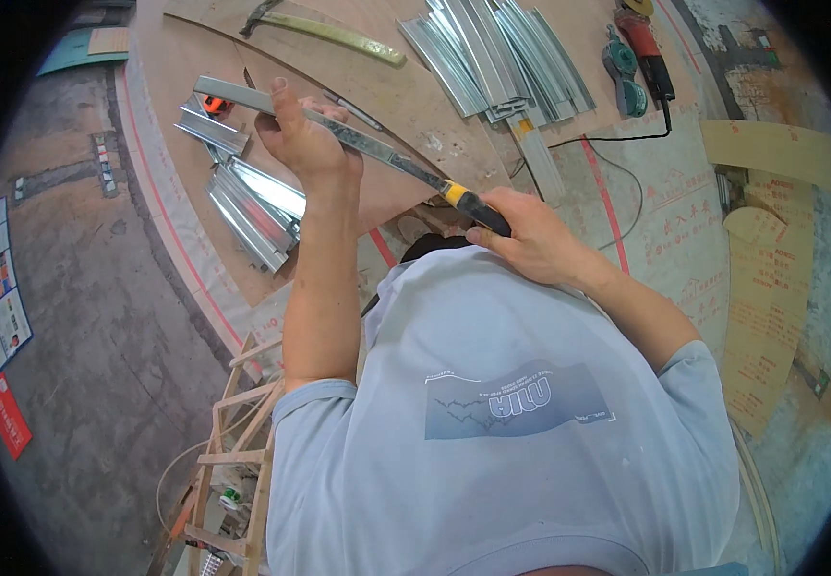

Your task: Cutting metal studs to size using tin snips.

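Observation:
My left hand (305,139) is closed around a long narrow metal strip (227,90), which slants from upper left down toward the middle. My right hand (526,230) grips the yellow-and-black handle (468,202) of a tool at the strip's lower end; I cannot make out the tool's working end. Under and left of my left hand, short shiny metal channels (252,216) lie on a brown board (204,163), with an orange-and-black tape measure (213,104) near them.
A hammer (329,38), more metal channels (473,62), an angle grinder (641,53) and a green tool (624,77) with a cable lie ahead. Tan protective sheeting (761,288) covers floor at the right. A wooden frame (233,461) stands at lower left.

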`<state>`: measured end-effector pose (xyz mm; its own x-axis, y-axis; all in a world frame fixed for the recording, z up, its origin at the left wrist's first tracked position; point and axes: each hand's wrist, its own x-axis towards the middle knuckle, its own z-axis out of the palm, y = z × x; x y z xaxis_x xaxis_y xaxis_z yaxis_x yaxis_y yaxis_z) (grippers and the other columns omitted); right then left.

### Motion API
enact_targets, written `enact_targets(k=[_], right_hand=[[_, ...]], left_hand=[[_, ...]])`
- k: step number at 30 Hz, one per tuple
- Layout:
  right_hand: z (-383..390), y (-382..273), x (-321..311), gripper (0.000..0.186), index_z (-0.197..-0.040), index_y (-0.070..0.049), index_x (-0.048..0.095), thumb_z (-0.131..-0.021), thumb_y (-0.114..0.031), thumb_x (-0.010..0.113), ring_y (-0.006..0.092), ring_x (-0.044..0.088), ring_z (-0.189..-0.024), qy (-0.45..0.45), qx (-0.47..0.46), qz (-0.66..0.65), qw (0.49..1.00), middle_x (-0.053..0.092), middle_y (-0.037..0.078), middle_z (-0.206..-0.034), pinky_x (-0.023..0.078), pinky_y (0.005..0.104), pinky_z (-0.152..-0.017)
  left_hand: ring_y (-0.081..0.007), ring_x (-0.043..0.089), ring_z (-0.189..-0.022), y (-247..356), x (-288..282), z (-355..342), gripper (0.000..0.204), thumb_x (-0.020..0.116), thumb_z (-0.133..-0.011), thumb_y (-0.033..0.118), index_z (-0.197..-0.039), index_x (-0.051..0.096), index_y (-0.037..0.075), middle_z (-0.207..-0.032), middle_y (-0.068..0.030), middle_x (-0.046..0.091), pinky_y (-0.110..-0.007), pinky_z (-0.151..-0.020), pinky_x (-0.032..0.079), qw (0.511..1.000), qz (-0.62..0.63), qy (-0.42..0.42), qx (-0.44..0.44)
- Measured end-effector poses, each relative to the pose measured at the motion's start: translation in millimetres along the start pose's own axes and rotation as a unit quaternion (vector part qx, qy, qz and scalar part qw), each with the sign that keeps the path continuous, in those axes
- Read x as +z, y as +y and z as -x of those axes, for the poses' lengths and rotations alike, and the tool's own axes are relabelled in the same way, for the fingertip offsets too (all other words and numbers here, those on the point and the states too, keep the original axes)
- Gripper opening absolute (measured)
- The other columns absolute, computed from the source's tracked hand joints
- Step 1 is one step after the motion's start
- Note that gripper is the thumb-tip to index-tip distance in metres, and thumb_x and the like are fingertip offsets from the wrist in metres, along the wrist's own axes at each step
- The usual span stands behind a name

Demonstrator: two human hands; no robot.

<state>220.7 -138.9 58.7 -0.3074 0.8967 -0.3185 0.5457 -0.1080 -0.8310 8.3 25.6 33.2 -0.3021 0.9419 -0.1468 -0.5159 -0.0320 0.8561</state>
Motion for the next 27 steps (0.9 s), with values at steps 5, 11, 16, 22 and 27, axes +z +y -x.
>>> enact_targets(k=[5,11,16,22,27], right_hand=[[1.4,3.0,6.7,0.030,-0.112,-0.001,0.065,-0.094,-0.025,0.071,0.0372,0.060,-0.091,0.022,-0.010,-0.012,1.000,0.062,0.018,-0.096,0.047,0.0444,-0.082],[-2.0,4.9,5.1,0.028,-0.111,-0.003,0.067,-0.094,-0.025,0.070,0.0402,0.061,-0.094,0.015,-0.010,-0.002,1.000,0.065,0.020,-0.094,0.048,0.0467,-0.083],[-3.2,7.9,5.1,0.023,-0.097,0.002,0.065,-0.094,-0.021,0.070,0.0396,0.057,-0.080,0.049,-0.030,0.005,0.998,0.061,0.020,-0.082,0.047,0.0439,-0.074],[-12.8,18.2,-3.8,0.023,-0.097,0.000,0.065,-0.095,-0.022,0.069,0.0409,0.060,-0.080,0.029,0.039,0.015,0.999,0.065,0.022,-0.083,0.047,0.0457,-0.073],[-23.3,31.3,-19.2,0.023,-0.106,-0.004,0.068,-0.095,-0.024,0.067,0.0423,0.062,-0.083,-0.012,0.104,0.109,0.989,0.068,0.021,-0.089,0.049,0.0458,-0.076]], left_hand=[[-0.0099,0.044,-0.055,-0.6,2.7,3.5,0.025,0.064,-0.102,0.031,-0.112,0.045,0.019,-0.074,0.0013,0.045,-0.031,-0.055,0.048,1.000,0.005,0.002,-0.009],[-0.0098,0.041,-0.056,-1.3,3.0,8.2,0.036,0.068,-0.099,0.032,-0.105,0.038,0.013,-0.069,0.0014,0.038,-0.029,-0.053,0.043,0.998,0.050,0.005,-0.025],[-0.0100,0.043,-0.055,-3.3,1.6,9.1,0.029,0.065,-0.099,0.024,-0.103,0.039,0.013,-0.069,0.0014,0.043,-0.029,-0.053,0.043,0.998,0.063,-0.004,-0.016],[-0.0115,0.051,-0.064,-12.0,2.1,26.7,0.033,0.073,-0.089,0.010,-0.106,0.045,0.010,-0.081,-0.0007,0.052,-0.030,-0.062,0.048,0.962,-0.078,-0.134,0.226],[-0.0095,0.054,-0.079,-37.5,4.9,62.7,0.047,0.083,-0.080,0.001,-0.109,0.046,0.007,-0.094,-0.0035,0.055,-0.023,-0.070,0.045,0.928,-0.268,-0.135,0.220]])
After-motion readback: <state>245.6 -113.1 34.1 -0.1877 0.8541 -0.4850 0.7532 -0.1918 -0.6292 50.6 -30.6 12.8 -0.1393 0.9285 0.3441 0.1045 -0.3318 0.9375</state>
